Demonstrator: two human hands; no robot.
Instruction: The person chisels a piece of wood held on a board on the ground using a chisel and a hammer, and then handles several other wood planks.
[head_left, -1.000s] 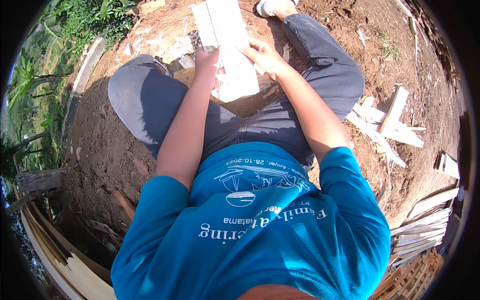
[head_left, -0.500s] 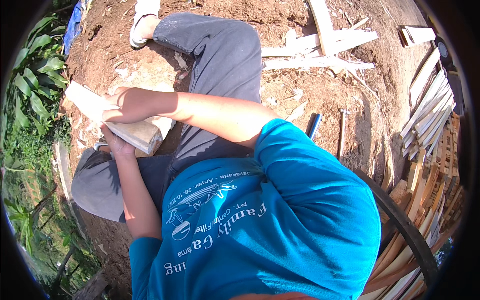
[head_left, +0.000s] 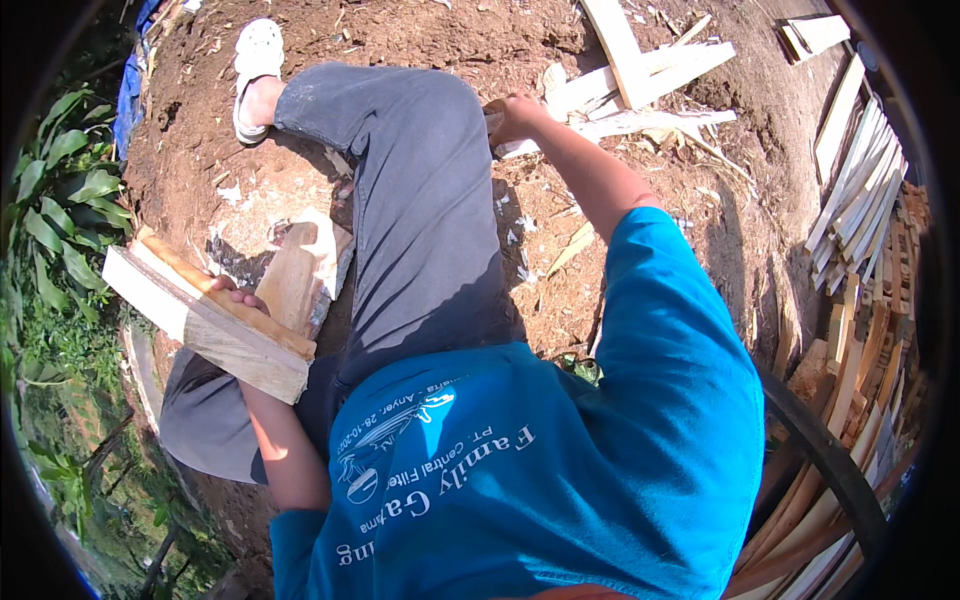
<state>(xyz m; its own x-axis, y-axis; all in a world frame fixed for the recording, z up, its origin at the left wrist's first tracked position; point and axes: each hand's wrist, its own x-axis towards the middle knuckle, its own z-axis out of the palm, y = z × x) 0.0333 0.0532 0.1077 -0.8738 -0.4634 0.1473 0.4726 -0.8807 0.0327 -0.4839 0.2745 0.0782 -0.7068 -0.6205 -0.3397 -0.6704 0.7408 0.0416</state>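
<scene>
My left hand (head_left: 238,291) grips a short, thick wooden board (head_left: 205,325), its fingers curled over the board's upper edge. The board tilts over my folded left leg, sunlit at its far end. Just beyond it, a wooden block (head_left: 292,270) rests on the ground between my legs. My right hand (head_left: 516,117) reaches past my bent right knee, beside the pale split planks (head_left: 640,80). Its fingers are curled round something brown, mostly hidden by the hand and knee; I cannot make out what it is.
Wood chips lie scattered over the brown soil (head_left: 560,200). A stack of pale wooden strips (head_left: 860,190) stands at the right, with more cut wood (head_left: 850,360) below it. A dark curved bar (head_left: 825,455) runs beside my right side. Leafy plants (head_left: 70,210) border the left.
My right hand has left the board and swung far to the right, past my knee. The board, still in my left hand, has turned and come down slightly, uncovering the block behind it.
</scene>
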